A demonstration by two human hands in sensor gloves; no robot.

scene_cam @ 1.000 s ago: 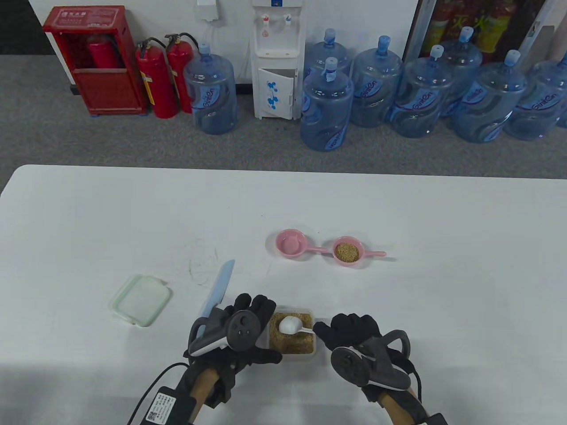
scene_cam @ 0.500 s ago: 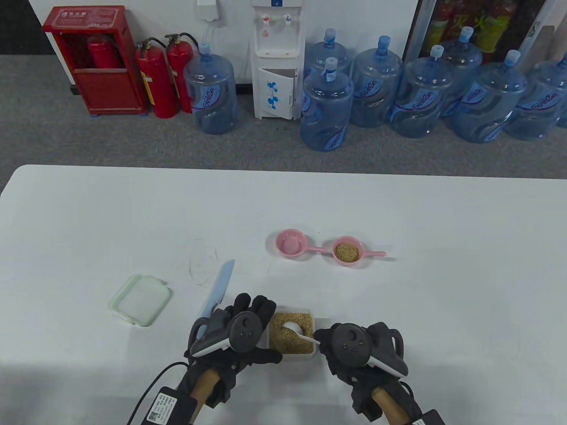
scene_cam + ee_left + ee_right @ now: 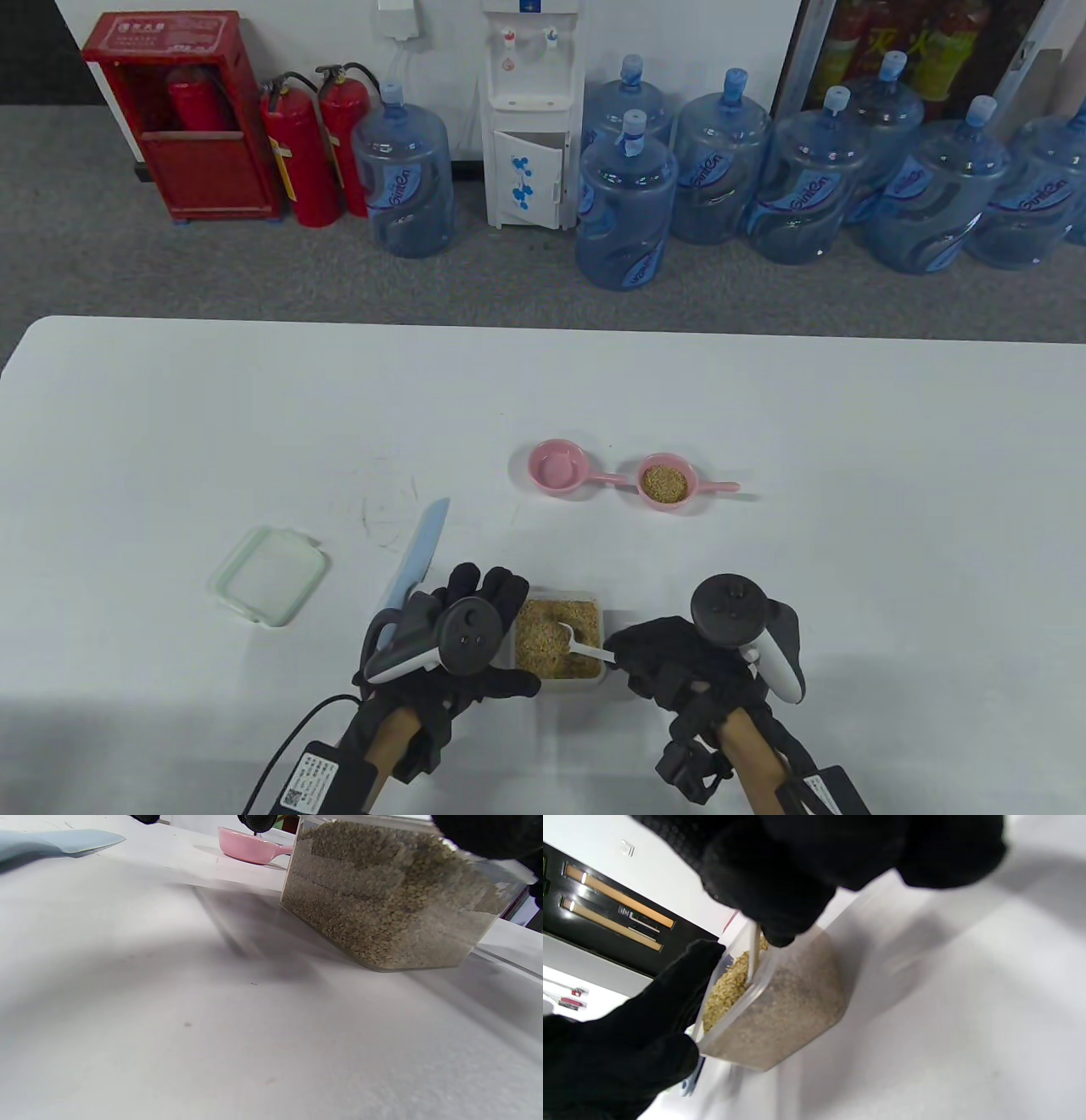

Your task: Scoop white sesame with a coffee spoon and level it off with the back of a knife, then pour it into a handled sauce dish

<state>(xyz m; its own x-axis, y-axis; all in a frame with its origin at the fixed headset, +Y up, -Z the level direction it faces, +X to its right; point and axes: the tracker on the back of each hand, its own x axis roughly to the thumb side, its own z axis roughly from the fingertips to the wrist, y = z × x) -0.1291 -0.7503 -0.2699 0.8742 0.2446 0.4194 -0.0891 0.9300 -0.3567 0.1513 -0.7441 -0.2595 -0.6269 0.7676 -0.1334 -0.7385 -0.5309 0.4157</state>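
your right hand (image 3: 670, 671) pinches the coffee spoon (image 3: 585, 649), bowl buried in sesame in the container (image 3: 557, 649) on the bench (image 3: 764, 577). your left hand (image 3: 462, 632), fingers curled, grips the container's side.

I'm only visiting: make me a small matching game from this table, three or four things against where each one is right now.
Things:
1. coffee spoon
2. knife
3. lid
4. right sauce dish

States:
a. lies alone at the left
b. bowl dug into the sesame box
c. holds sesame
d. lies beside the left hand

Pairs: 1-b, 2-d, 3-a, 4-c
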